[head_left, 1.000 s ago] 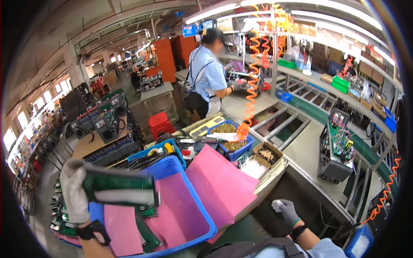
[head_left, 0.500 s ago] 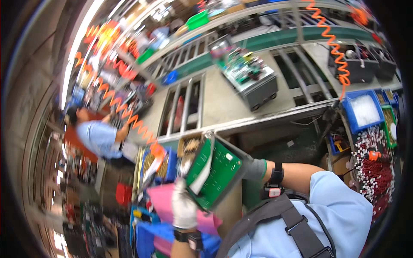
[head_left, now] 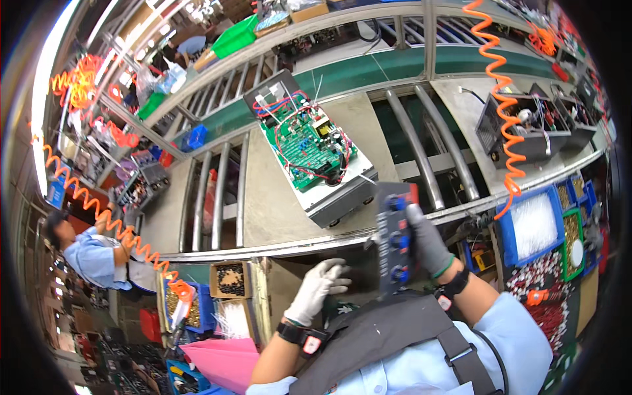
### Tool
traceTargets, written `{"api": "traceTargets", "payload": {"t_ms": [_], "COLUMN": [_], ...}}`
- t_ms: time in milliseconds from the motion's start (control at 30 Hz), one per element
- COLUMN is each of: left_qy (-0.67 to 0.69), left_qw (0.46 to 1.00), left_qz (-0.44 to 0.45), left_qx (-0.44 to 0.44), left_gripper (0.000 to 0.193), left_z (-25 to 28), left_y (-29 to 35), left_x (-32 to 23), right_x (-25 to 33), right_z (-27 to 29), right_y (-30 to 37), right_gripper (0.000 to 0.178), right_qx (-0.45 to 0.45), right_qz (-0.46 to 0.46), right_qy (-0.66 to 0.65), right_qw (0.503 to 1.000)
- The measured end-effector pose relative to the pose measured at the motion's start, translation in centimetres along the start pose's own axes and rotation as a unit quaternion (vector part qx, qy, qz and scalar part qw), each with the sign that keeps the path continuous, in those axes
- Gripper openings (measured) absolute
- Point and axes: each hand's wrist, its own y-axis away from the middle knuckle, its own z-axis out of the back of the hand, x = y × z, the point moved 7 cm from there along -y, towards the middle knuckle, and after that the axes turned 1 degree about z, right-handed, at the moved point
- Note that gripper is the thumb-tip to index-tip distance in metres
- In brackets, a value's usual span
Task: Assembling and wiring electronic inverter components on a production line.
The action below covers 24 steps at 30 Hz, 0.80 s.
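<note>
A dark panel with a row of blue round parts and a red mark at its top edge [head_left: 391, 243] stands on end before my chest. My right hand [head_left: 429, 242], in a grey glove, grips its right side. To the left of the panel, my left hand [head_left: 318, 289] wears a white glove and holds nothing; its fingers are bent and apart. Just beyond, on the bench, sits a dark metal housing [head_left: 345, 203] with a green circuit board [head_left: 313, 148] and red and blue wires on top. The panel's back is hidden from view.
Metal rollers [head_left: 431, 141] break up the bench top. An orange coiled hose [head_left: 503, 85] hangs at right, another [head_left: 99, 204] at left. A blue bin [head_left: 536, 224] stands right, above red wires [head_left: 550, 309]. A co-worker [head_left: 99, 253] works at far left, near pink sheeting [head_left: 224, 362].
The panel has turned from its green board side to the side with blue parts and moved right. My left hand has let go of it. The view has swung, too.
</note>
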Motion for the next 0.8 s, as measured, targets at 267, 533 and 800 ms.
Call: {"api": "traceTargets", "payload": {"t_ms": [267, 533, 800], "left_qy": [-0.178, 0.031, -0.168], "left_qw": [0.955, 0.988, 0.969], "left_qz": [-0.173, -0.151, -0.089], "left_qx": [-0.164, -0.010, -0.155], "left_gripper": [0.057, 0.028, 0.043], "left_z": [6.9, 6.7, 9.0], "left_y": [-9.2, -14.1, -9.9], "left_x": [-5.3, -4.7, -4.5], "right_x": [12.7, 6.5, 2.1], "right_z": [0.5, -13.9, -14.3], "right_y": [3.2, -4.3, -7.7], "right_gripper": [0.042, 0.026, 0.018], "right_qx": [-0.191, 0.172, 0.364], "right_qz": [0.291, 0.373, 0.291], "right_qy": [0.395, 0.840, 0.816], "right_qw": [0.850, 0.356, 0.341]}}
